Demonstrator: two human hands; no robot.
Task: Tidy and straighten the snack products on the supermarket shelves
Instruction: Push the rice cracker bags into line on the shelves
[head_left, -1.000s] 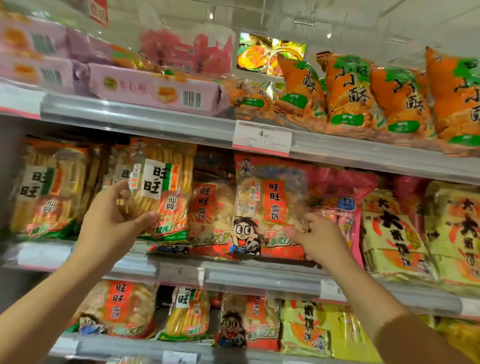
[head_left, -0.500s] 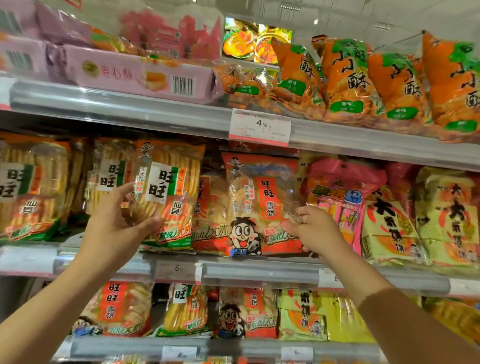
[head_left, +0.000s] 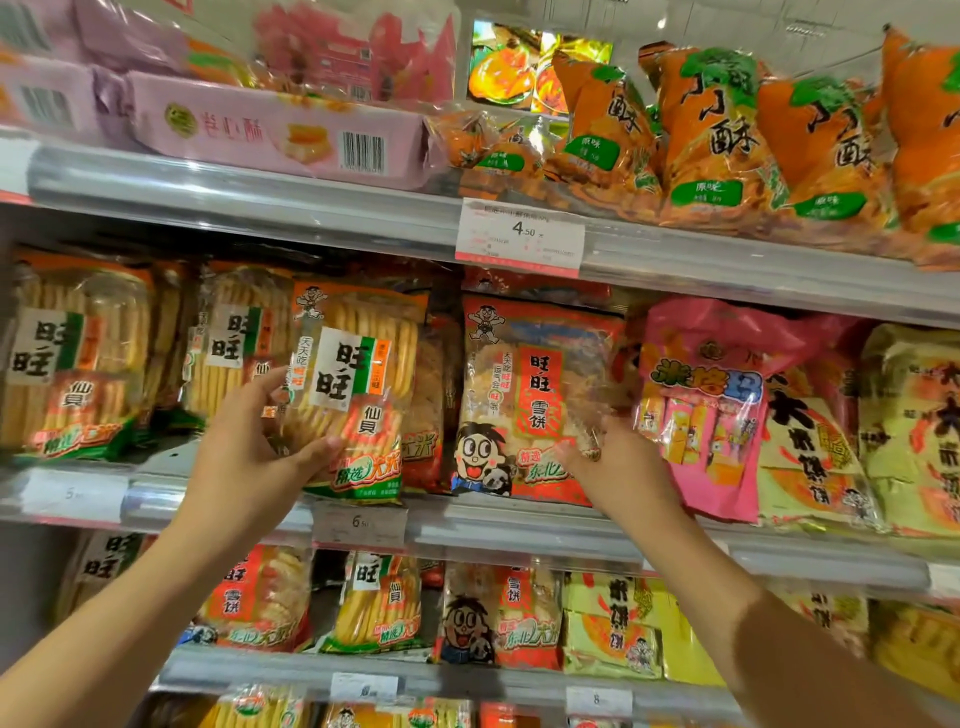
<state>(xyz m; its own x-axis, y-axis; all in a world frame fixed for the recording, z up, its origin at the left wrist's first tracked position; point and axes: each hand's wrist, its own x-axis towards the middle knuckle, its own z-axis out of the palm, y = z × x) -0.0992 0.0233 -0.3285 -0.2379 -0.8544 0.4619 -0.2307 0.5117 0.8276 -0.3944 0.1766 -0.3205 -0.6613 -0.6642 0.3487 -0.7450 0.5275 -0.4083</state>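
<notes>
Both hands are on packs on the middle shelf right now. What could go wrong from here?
1. The left hand grips the green-label cracker pack, which sits forward at the shelf lip; let go early and it may tip off.
2. The right hand holds the red cracker pack right beside the pink bag, which overhangs the lip; a nudge could drag it down.

The premises were a shop aisle with tiered metal shelving. The top shelf rail (head_left: 260, 200) was a grey strip with a clear plastic cover and carried a white and red price label (head_left: 521, 237) reading 4.50. The middle shelf rail (head_left: 519, 527) ran below it and bore smaller, blurred price tickets. A lower shelf rail (head_left: 467, 680) was partly in view. A white ceiling (head_left: 727, 21) showed at upper right, with a small bright ceiling light (head_left: 662, 23).
</notes>
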